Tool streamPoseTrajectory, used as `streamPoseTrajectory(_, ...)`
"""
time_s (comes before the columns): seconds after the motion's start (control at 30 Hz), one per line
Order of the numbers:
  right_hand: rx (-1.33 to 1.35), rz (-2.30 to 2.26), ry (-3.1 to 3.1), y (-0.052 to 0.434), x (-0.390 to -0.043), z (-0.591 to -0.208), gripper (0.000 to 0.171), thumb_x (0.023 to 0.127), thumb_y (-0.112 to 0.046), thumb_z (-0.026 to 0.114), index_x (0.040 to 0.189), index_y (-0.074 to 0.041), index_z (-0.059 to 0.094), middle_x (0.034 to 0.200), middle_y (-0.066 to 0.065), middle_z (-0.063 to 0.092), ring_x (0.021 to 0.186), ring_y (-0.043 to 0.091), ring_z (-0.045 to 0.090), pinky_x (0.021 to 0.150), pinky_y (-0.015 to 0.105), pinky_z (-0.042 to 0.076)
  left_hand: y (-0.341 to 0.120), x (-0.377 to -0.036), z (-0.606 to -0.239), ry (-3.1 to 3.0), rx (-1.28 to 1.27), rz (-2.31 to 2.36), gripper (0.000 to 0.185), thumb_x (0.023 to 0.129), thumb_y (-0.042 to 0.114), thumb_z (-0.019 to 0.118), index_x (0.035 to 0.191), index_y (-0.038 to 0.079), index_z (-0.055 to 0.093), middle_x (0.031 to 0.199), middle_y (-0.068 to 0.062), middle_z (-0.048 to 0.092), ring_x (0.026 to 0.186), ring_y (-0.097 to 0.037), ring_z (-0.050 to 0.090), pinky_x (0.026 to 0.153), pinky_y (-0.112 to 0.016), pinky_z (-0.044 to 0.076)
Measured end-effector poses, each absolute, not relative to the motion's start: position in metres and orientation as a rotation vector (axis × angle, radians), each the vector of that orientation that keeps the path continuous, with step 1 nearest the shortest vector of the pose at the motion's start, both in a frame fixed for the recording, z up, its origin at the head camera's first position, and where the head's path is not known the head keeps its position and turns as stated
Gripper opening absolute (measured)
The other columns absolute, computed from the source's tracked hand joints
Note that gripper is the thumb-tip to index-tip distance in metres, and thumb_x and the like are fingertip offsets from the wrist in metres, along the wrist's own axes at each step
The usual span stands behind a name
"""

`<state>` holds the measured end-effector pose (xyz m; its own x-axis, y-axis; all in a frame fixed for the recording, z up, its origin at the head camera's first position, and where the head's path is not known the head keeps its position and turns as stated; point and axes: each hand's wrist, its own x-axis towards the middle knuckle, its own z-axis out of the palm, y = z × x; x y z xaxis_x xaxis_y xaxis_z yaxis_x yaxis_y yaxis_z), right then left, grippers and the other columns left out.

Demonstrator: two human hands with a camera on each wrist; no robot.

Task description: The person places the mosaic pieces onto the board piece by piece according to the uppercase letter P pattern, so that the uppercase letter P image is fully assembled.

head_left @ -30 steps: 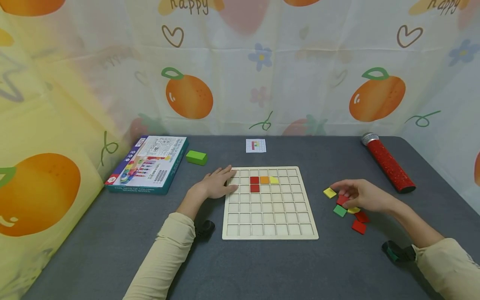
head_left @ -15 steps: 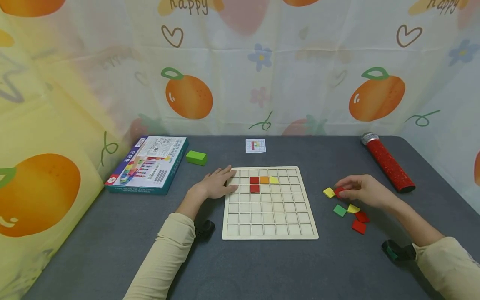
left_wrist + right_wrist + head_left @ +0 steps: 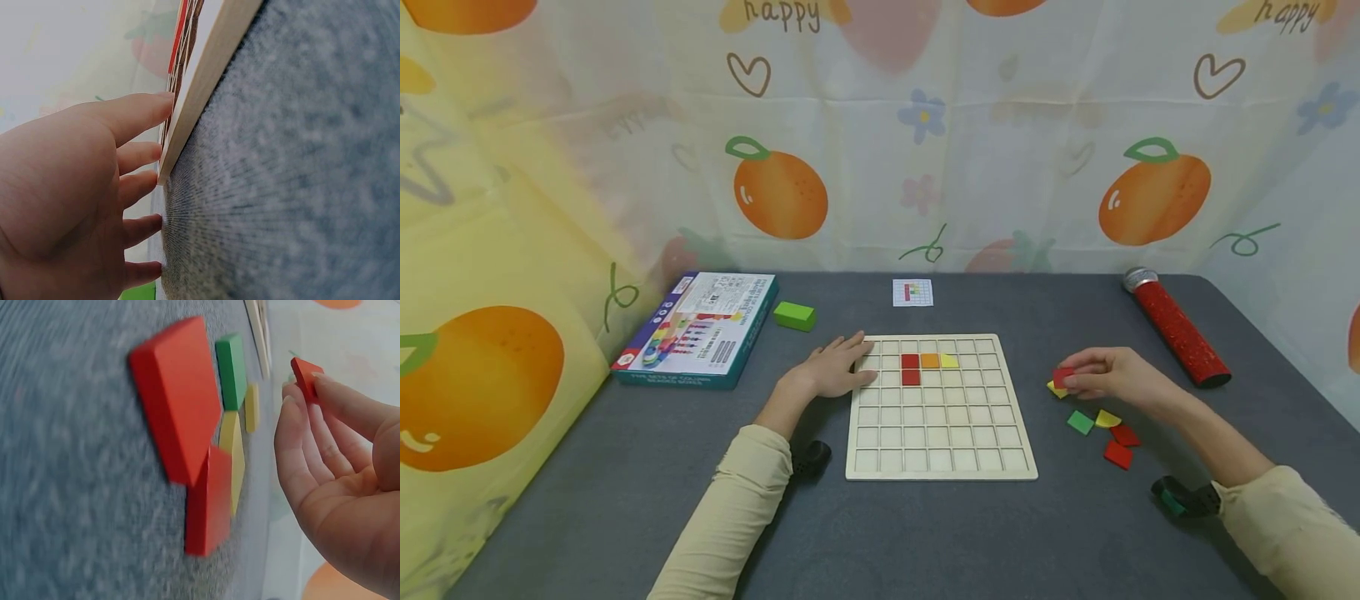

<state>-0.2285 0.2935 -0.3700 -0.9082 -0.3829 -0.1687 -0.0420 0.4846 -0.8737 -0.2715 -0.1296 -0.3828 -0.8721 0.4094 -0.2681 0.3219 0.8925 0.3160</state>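
Note:
My right hand (image 3: 1116,377) pinches a red square tile (image 3: 306,379) between thumb and fingers, lifted off the table in the right wrist view. Below it lie a yellow tile (image 3: 1056,391), a green tile (image 3: 1080,422), another yellow piece (image 3: 1107,419) and two red tiles (image 3: 181,400), these last partly overlapping. My left hand (image 3: 833,368) rests with spread, straight fingers at the upper left edge of a pale wooden grid board (image 3: 940,417). In the left wrist view, the thumb and some fingers touch the board's edge (image 3: 206,75). Two red tiles (image 3: 911,377), an orange tile (image 3: 929,361) and a yellow piece (image 3: 949,361) sit in its cells.
Behind the board lies a small card (image 3: 913,292) printed with a coloured grid. A boxed set (image 3: 700,329) and a green block (image 3: 794,316) stand at the left. A red glittery microphone-shaped object (image 3: 1176,329) lies at the back right.
My right hand has picked a red tile out of the loose pieces and moved it slightly up and left, over the yellow tile. The left hand stays on the board.

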Motion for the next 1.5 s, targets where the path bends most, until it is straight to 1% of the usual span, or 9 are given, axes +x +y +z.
streamPoseTrajectory(0.2,-0.333,-1.447,2.321,0.284,-0.233,-0.374,0.045,0.091,-0.014,0.067,0.123,0.014,0.052,0.103,0.017,0.066,0.087,0.020,0.066,0.078,0.033,0.054,-0.130,-0.272,-0.383,2.726,0.545,0.381,0.066,0.099,0.043,0.047,0.153,0.013,0.023,0.158,-0.009,0.010,0.143,-0.034,0.007,0.110,-0.057,0.010)
streamPoseTrajectory(0.4,-0.281,-1.464,2.278,0.273,-0.235,-0.375,0.046,0.090,-0.016,0.068,0.123,0.012,0.053,0.105,0.014,0.065,0.089,0.021,0.065,0.079,0.033,0.054,-0.130,-0.271,-0.382,2.727,0.542,0.391,0.066,0.099,0.042,0.047,0.153,0.011,0.024,0.158,-0.010,0.011,0.143,-0.035,0.008,0.110,-0.057,0.010)
streamPoseTrajectory(0.57,-0.295,-1.453,2.290,0.264,-0.237,-0.373,0.046,0.089,-0.019,0.070,0.122,0.010,0.054,0.104,0.014,0.066,0.091,0.022,0.064,0.080,0.033,0.053,-0.130,-0.271,-0.382,2.727,0.539,0.391,0.066,0.099,0.042,0.047,0.153,0.012,0.024,0.158,-0.010,0.011,0.143,-0.034,0.008,0.110,-0.057,0.010)
streamPoseTrajectory(0.87,-0.321,-1.472,2.230,0.249,-0.242,-0.376,0.045,0.089,-0.017,0.070,0.122,0.009,0.056,0.103,0.013,0.069,0.093,0.022,0.066,0.083,0.036,0.053,-0.130,-0.269,-0.380,2.728,0.545,0.398,0.066,0.099,0.042,0.047,0.153,0.011,0.024,0.158,-0.009,0.011,0.143,-0.035,0.008,0.110,-0.057,0.010)
streamPoseTrajectory(1.0,-0.343,-1.459,2.221,0.241,-0.245,-0.376,0.044,0.088,-0.018,0.070,0.121,0.008,0.058,0.103,0.013,0.069,0.095,0.023,0.066,0.083,0.036,0.053,-0.130,-0.271,-0.382,2.727,0.543,0.396,0.066,0.099,0.042,0.047,0.153,0.012,0.024,0.158,-0.010,0.011,0.143,-0.035,0.008,0.110,-0.057,0.011)
streamPoseTrajectory(1.23,-0.347,-1.481,2.177,0.227,-0.246,-0.377,0.043,0.088,-0.014,0.070,0.121,0.010,0.057,0.105,0.016,0.068,0.094,0.025,0.066,0.083,0.037,0.053,-0.131,-0.273,-0.383,2.720,0.552,0.392,0.066,0.099,0.043,0.047,0.153,0.012,0.023,0.158,-0.009,0.010,0.143,-0.034,0.008,0.110,-0.057,0.010)
streamPoseTrajectory(1.5,-0.402,-1.471,2.160,0.210,-0.247,-0.380,0.041,0.089,-0.012,0.069,0.121,0.011,0.057,0.105,0.017,0.067,0.091,0.022,0.066,0.080,0.036,0.054,-0.131,-0.272,-0.382,2.725,0.552,0.388,0.066,0.099,0.042,0.047,0.153,0.012,0.024,0.158,-0.010,0.011,0.143,-0.035,0.008,0.110,-0.057,0.011)
